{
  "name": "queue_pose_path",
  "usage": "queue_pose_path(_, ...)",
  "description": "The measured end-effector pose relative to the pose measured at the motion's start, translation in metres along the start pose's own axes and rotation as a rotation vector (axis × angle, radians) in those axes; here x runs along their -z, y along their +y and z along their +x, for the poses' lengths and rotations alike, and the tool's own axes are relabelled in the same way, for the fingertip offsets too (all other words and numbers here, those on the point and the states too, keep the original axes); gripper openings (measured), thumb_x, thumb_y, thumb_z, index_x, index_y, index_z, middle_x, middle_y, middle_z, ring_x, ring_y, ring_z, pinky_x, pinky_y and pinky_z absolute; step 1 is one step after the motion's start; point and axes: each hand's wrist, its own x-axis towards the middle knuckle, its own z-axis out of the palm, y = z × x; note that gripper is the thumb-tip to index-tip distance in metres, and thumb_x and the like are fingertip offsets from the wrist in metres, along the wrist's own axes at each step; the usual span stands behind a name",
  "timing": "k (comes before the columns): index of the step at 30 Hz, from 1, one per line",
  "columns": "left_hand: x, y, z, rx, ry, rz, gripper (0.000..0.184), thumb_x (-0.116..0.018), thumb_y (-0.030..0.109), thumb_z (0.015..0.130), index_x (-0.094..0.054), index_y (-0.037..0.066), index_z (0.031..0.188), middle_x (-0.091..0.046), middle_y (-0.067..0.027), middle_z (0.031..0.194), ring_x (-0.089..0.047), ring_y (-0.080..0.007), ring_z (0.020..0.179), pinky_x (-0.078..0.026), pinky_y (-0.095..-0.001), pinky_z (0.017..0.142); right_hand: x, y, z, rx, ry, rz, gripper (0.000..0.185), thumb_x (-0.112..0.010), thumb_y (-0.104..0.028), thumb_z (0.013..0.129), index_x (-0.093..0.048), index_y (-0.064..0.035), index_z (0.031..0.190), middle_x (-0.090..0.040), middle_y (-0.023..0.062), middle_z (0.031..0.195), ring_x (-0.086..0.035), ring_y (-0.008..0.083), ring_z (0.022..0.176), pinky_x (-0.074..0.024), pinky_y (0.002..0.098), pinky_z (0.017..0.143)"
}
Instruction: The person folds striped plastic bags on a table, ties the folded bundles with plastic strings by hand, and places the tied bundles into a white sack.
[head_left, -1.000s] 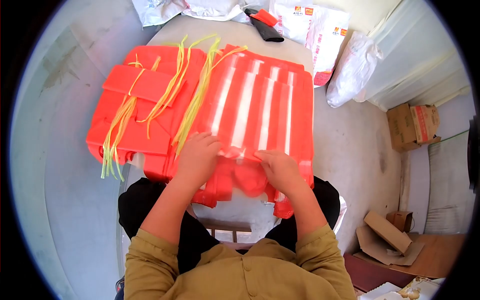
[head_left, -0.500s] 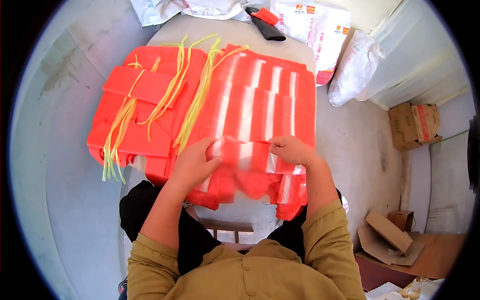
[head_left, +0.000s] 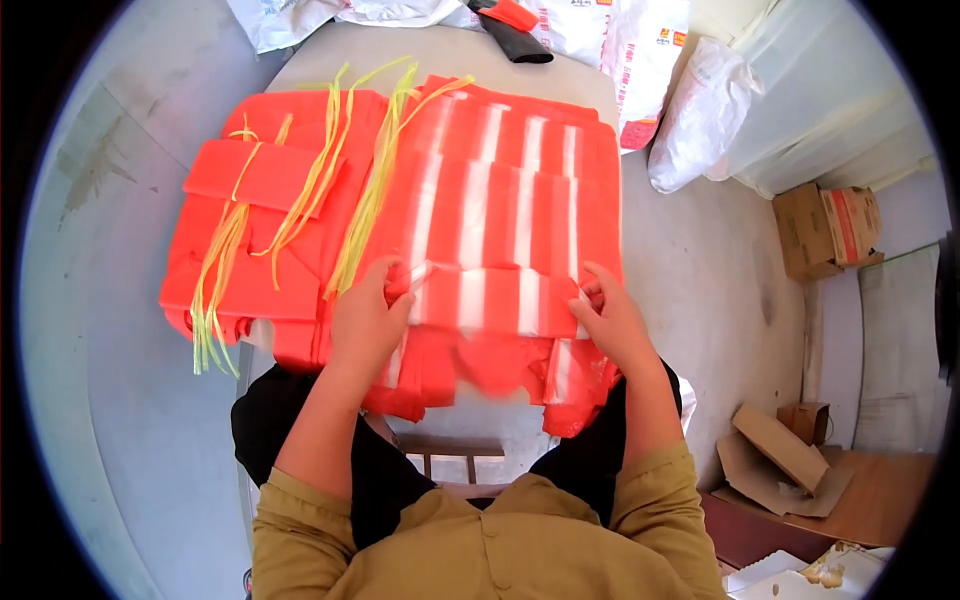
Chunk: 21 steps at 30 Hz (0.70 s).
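Red plastic bags with white stripes (head_left: 497,200) lie in a layered pile in front of me. Across the near part of the pile runs a folded striped bag (head_left: 503,300), spread flat between my hands. My left hand (head_left: 372,312) has its thumb and fingers at the left edge of that bag. At its right edge, the thumb and forefinger of my right hand (head_left: 612,315) grip the plastic. The handle ends of the bags (head_left: 580,385) hang over the near table edge, and their middle part is blurred.
Left of the pile are folded plain red bags (head_left: 255,265) with yellow ties (head_left: 228,270) on them. A black and red object (head_left: 515,38) lies at the table's far edge. White sacks (head_left: 705,115) stand behind and right; cardboard boxes (head_left: 825,230) are farther right.
The striped bag between my hands, crumpled and lifted before, now lies flatter across the pile. My hands have moved farther apart. The whole view has shifted slightly.
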Motion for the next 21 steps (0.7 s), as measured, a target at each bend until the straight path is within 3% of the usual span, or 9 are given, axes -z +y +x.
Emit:
queue_pose_path(3, 0.001, 0.005, 0.001, 0.05, -0.04, 0.013, 0.052, -0.075, 0.015, 0.089, -0.059, 0.01, 0.139, -0.071, -0.0243, 0.118, -0.07, -0.0385, 0.109, -0.055, -0.0447, 0.093, 0.007, 0.02, -0.028, 0.013, 0.031, 0.047, 0.062, -0.071, -0.012, 0.095, -0.047, -0.0047, 0.152, -0.066, 0.006, 0.098, -0.062, 0.0144, 0.089, -0.0518, 0.0309, 0.083)
queue_pose_path(8, -0.004, 0.003, -0.001, 0.018, 0.038, -0.011, 0.052, -0.077, 0.016, 0.088, -0.061, 0.008, 0.136, -0.067, -0.0159, 0.093, -0.066, -0.0274, 0.084, -0.053, -0.0382, 0.076, 0.005, 0.029, -0.036, -0.04, 0.084, 0.171, 0.049, -0.069, -0.008, 0.096, -0.053, -0.0038, 0.142, -0.065, 0.0036, 0.092, -0.057, 0.0124, 0.081, -0.0489, 0.0287, 0.076)
queue_pose_path(11, -0.003, 0.006, 0.0, 0.062, 0.04, -0.03, 0.054, -0.077, 0.02, 0.089, -0.06, 0.007, 0.138, -0.064, -0.0104, 0.08, -0.064, -0.0241, 0.073, -0.051, -0.0382, 0.068, 0.002, 0.038, -0.03, -0.015, 0.077, 0.053, 0.031, -0.065, -0.016, 0.098, -0.061, -0.0063, 0.128, -0.068, 0.0139, 0.098, -0.066, 0.0273, 0.095, -0.0547, 0.0421, 0.081)
queue_pose_path(14, -0.002, 0.005, 0.002, 0.087, 0.046, 0.006, 0.054, -0.077, 0.024, 0.09, -0.06, 0.006, 0.138, -0.062, -0.0076, 0.074, -0.062, -0.0228, 0.068, -0.049, -0.0395, 0.064, 0.001, 0.036, -0.026, 0.034, 0.053, -0.108, 0.018, -0.061, -0.016, 0.101, -0.066, -0.004, 0.113, -0.069, 0.0165, 0.098, -0.066, 0.0337, 0.098, -0.0531, 0.042, 0.086)
queue_pose_path(17, -0.004, -0.002, 0.004, 0.075, 0.068, 0.007, 0.05, -0.076, 0.023, 0.09, -0.062, 0.005, 0.134, -0.061, -0.0075, 0.072, -0.062, -0.0236, 0.067, -0.048, -0.0403, 0.063, -0.001, 0.04, -0.028, 0.091, 0.071, -0.051, 0.018, -0.059, -0.017, 0.103, -0.069, -0.0029, 0.106, -0.069, 0.0186, 0.101, -0.065, 0.0384, 0.1, -0.0515, 0.0422, 0.091)
queue_pose_path(21, 0.0, -0.006, 0.001, 0.043, 0.038, -0.044, 0.044, -0.073, 0.02, 0.089, -0.063, 0.006, 0.129, -0.061, -0.0096, 0.072, -0.062, -0.0281, 0.068, -0.048, -0.0421, 0.063, 0.003, 0.036, -0.034, 0.126, 0.046, -0.026, 0.017, -0.064, -0.014, 0.098, -0.069, -0.002, 0.109, -0.068, 0.0164, 0.104, -0.065, 0.034, 0.099, -0.0518, 0.0399, 0.089)
